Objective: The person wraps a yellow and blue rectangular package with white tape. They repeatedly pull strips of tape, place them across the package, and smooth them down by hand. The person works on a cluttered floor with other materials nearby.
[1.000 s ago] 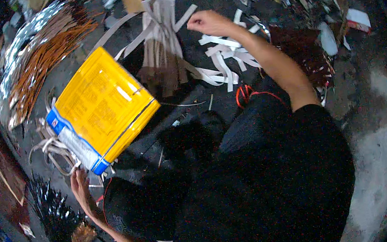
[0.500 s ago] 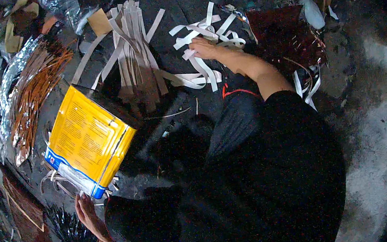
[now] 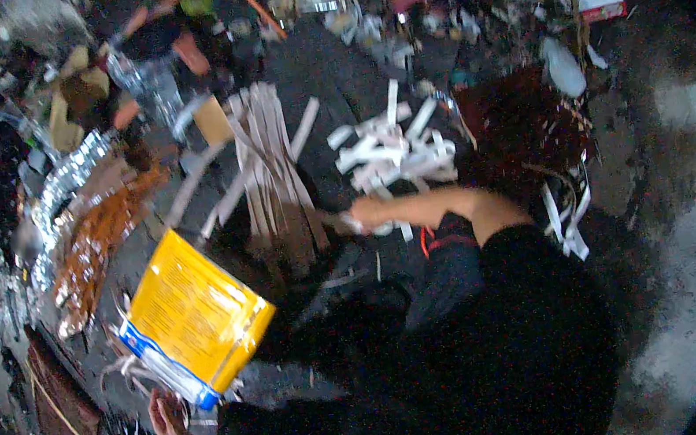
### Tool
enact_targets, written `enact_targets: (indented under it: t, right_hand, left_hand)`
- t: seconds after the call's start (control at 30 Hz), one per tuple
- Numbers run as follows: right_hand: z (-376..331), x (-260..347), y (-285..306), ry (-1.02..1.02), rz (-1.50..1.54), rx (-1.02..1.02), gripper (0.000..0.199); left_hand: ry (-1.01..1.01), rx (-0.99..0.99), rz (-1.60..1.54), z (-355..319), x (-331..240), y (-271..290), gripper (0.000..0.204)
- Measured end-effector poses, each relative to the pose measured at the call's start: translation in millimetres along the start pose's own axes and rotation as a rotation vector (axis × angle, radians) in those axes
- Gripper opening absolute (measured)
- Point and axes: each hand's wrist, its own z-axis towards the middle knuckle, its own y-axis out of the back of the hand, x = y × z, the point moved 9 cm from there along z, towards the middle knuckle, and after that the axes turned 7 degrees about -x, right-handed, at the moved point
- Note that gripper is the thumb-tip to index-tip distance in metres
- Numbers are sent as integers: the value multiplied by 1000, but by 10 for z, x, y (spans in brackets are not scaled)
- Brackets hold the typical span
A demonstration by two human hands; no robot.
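Observation:
My right hand [image 3: 368, 213] reaches forward over my dark lap. It is closed around the end of a pale strip that pokes out to its left. It sits between a row of long brown strips [image 3: 271, 175] and a heap of short white strips [image 3: 392, 147]. My left hand [image 3: 166, 421] rests low at the left with fingers apart. It lies just below the blue-edged bottom corner of a yellow bag [image 3: 193, 315], next to some white strips; I cannot tell if it touches the bag.
Shiny foil wrap with orange-brown strands [image 3: 94, 244] lies at the left. A dark red bundle [image 3: 523, 131] sits right of the white strips. Scraps, plastic and a small red-and-white box [image 3: 599, 0] litter the far side. A pale floor patch [image 3: 687, 285] shows at the right.
My right hand has drawn back from the far white strips toward me and to the left, ending beside the brown strips. My left hand stays by the yellow bag.

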Motion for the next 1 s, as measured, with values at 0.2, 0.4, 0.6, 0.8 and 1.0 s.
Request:
enact_targets:
  t: [0.2, 0.4, 0.6, 0.8, 1.0]
  right_hand:
    - [50, -500, 168, -10, 294, -49, 41]
    - [-31, -273, 1240, -85, 998, -168, 28]
    - [-486, 822, 2726, 240, 720, -80, 27]
    - [-946, 2164, 3299, 629, 874, -27, 24]
    - [-967, 2588, 3315, 757, 1280, -140, 27]
  left_hand:
    - [-151, 90, -138, 310, -217, -132, 34]
    - [-231, 152, 98, 334, -937, -458, 37]
    - [-294, 285, -28, 451, -931, -706, 32]
    - [-291, 841, -67, 64, -1385, -1520, 63]
    - [-624, 717, 247, -238, -1763, -2035, 50]
